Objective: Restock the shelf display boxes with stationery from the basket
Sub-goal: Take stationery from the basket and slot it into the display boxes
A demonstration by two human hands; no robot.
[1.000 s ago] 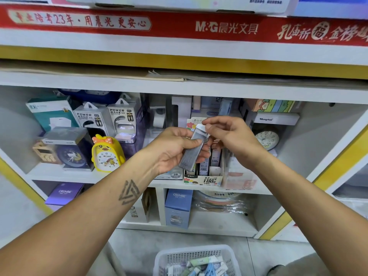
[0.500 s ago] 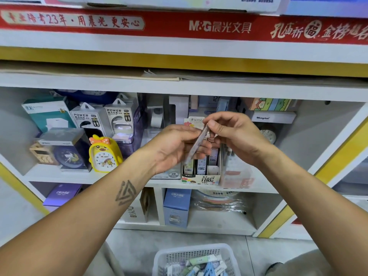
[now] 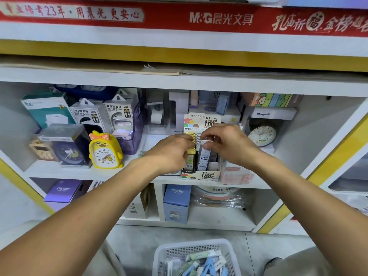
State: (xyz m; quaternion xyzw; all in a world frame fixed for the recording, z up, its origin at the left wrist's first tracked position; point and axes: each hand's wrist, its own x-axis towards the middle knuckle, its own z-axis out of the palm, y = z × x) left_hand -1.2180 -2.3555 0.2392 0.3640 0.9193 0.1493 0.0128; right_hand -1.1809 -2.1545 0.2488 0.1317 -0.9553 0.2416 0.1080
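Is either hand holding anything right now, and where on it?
The right hand pinches a lead case by its top end over the display box. Whether the left hand holds anything cannot be told.

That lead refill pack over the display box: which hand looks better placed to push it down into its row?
Probably the right hand: it pinches the top of the lead refill pack, which stands in the display box. The left hand rests on the yellow row beside it, apparently steadying that.
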